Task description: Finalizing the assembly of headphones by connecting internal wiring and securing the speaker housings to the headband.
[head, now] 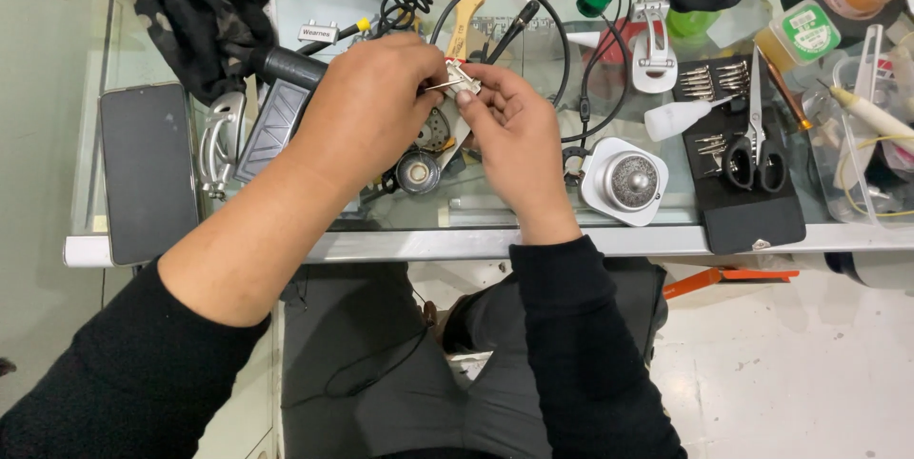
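Glass bench, cluttered: at 12 o'clock the left hand [367, 107] pinches a thin metal pin [440, 87] against the small white part [464, 78] pinched by the right hand [514, 135]; pin apparently not yet seated.

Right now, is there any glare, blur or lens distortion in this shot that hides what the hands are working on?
Head view: lighting is even and bright, with soft reflections on the glass table only. The left hand and right hand are sharp, though the small metal part between them is tiny and partly covered by fingers. Wide-angle distortion bends the table edge.
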